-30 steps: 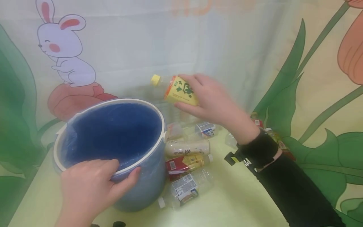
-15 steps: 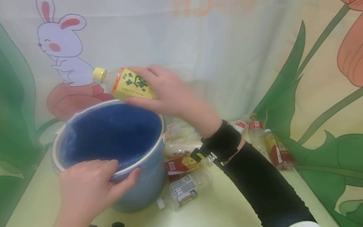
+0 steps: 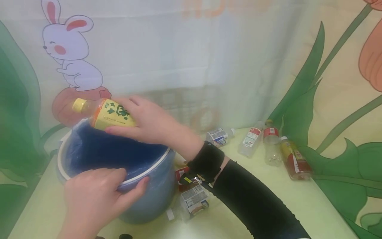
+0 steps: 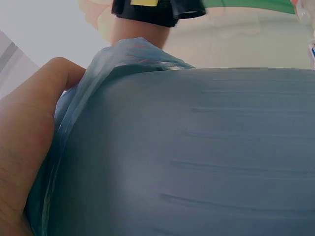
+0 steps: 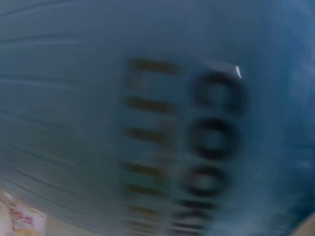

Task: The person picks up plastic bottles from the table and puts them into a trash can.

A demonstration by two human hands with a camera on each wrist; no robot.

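My right hand (image 3: 146, 122) grips a clear plastic bottle (image 3: 108, 114) with a yellow label and yellow cap. It lies on its side above the far rim of a blue bucket (image 3: 149, 196), cap pointing left. A blue plastic bag (image 3: 76, 132) lines the bucket and folds over its pale rim. My left hand (image 3: 95, 196) holds the near rim, fingers over the edge and thumb outside. In the left wrist view that hand (image 4: 29, 132) grips the bag's folded edge (image 4: 133, 54) at the rim. The right wrist view shows mostly the bucket's lettered wall (image 5: 98, 123).
Right of the bucket lies a clear bottle (image 3: 194, 200) with a white label, with a red-labelled one (image 3: 180, 174) partly behind my wrist. Another clear bottle (image 3: 219, 136) lies near the curtain. Several more, including a red-and-yellow-labelled bottle (image 3: 295, 159), lie at the table's right side.
My right hand has carried the yellow-labelled bottle left from beside the bucket, then lowered it over the bucket's far rim. My left hand has stayed on the near rim.
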